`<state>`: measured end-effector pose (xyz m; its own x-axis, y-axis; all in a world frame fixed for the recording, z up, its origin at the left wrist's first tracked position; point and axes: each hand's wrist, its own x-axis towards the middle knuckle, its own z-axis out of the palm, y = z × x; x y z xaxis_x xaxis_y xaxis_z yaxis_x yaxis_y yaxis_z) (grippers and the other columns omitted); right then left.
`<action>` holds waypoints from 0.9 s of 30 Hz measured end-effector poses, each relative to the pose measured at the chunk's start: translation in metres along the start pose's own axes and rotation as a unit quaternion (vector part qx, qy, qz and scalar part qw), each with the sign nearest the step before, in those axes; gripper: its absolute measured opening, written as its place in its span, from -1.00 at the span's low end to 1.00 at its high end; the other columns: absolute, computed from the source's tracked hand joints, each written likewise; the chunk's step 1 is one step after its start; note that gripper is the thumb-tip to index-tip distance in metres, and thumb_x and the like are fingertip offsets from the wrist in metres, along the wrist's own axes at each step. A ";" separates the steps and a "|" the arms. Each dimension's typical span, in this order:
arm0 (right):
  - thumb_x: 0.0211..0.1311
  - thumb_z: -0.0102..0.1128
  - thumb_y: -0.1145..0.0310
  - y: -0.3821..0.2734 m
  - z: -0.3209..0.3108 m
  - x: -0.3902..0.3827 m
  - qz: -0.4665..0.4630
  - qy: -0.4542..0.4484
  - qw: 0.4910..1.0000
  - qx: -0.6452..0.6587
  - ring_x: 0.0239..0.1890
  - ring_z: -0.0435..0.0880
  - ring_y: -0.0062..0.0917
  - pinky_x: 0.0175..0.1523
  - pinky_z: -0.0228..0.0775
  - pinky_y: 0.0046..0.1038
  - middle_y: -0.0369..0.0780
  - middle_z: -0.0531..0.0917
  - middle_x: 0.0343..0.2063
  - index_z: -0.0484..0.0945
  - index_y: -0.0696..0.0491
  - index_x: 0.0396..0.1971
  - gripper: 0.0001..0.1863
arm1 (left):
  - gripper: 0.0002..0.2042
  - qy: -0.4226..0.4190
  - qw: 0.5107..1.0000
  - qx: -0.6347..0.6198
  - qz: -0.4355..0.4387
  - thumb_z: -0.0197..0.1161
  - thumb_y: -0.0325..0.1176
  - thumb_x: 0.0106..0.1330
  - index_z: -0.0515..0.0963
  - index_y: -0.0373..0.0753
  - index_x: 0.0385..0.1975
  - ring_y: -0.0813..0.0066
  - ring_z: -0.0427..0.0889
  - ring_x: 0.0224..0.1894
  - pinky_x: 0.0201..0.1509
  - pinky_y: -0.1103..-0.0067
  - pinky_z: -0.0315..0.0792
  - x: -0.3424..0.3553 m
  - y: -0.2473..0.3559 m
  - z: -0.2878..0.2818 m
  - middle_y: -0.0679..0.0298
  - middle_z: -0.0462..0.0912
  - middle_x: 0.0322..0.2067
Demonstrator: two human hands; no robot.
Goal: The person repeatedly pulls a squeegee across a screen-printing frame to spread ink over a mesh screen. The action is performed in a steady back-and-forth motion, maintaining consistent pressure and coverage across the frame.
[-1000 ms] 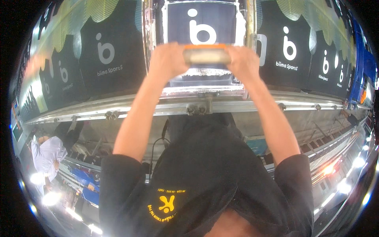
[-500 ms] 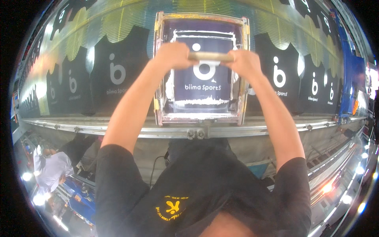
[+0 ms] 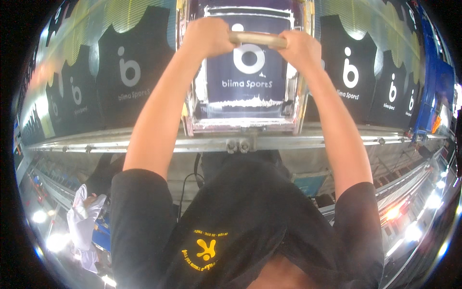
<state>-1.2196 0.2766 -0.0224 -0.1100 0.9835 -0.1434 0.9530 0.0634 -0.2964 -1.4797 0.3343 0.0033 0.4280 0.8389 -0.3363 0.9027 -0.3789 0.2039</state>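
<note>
Nearby, the wearer's black shirt (image 3: 231, 207) fills the bottom; past it run a metal rail (image 3: 187, 144) and a framed printing screen (image 3: 248, 94), its far end cut off above. Over the screen, left hand (image 3: 207, 37) and right hand (image 3: 303, 48) grasp a pale handle (image 3: 257, 40), ends hidden inside curled fingers, middle bare between them. Farther out, dark printed garment panels (image 3: 363, 86) flank the screen, partly covered by the forearms (image 3: 159, 115).

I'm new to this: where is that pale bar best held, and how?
Probably near both ends, from the person's side: the pale bar is long, narrow and lies crosswise over the framed screen, giving the left hand and right hand an end each.
</note>
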 end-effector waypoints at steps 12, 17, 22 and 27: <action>0.25 0.51 -0.01 -0.012 0.050 -0.197 -0.123 0.090 0.980 0.127 0.05 0.76 -0.16 0.19 0.57 -0.14 -0.08 0.79 -0.11 0.77 0.10 -0.16 -0.55 | -0.69 -0.027 0.999 0.006 0.043 0.44 -0.22 0.17 0.78 -0.19 -0.12 0.05 0.77 -0.08 0.16 0.20 0.56 -0.178 0.054 0.084 0.10 0.82 -0.12; 0.42 0.43 -0.09 0.033 0.018 -0.168 0.051 0.229 0.939 0.250 0.07 0.76 -0.09 0.26 0.56 -0.19 0.03 0.79 0.02 0.75 0.22 0.02 -0.41 | -0.50 0.114 0.979 -0.004 0.170 0.40 -0.39 0.21 0.66 -0.25 0.21 0.18 0.75 0.07 0.32 0.22 0.47 -0.175 0.069 0.124 0.17 0.83 0.00; 0.48 0.39 -0.07 0.090 0.039 -0.127 0.247 0.196 0.893 0.322 -0.06 0.79 -0.40 0.17 0.59 -0.35 -0.07 0.81 -0.04 0.67 0.26 0.19 -0.36 | -0.76 -0.132 0.982 -0.007 0.136 0.38 -0.36 0.27 0.82 0.05 -0.10 0.10 0.79 -0.09 0.21 0.20 0.55 -0.135 0.071 0.058 0.20 0.85 -0.24; 0.52 0.41 0.04 0.086 0.048 -0.087 0.319 0.158 0.818 0.453 -0.40 0.63 -0.64 -0.33 0.52 -0.54 -0.25 0.71 -0.24 0.63 0.21 0.24 -0.43 | -0.86 0.022 0.984 -0.054 0.167 0.41 -0.25 0.28 0.78 -0.04 -0.22 -0.01 0.81 -0.22 -0.05 0.12 0.65 -0.044 0.029 0.013 0.14 0.82 -0.33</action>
<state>-1.1414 0.1884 -0.0812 0.5421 0.7714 -0.3331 0.1730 -0.4904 -0.8541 -1.4719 0.2816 0.0118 0.6956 0.6914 -0.1952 0.7012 -0.5942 0.3941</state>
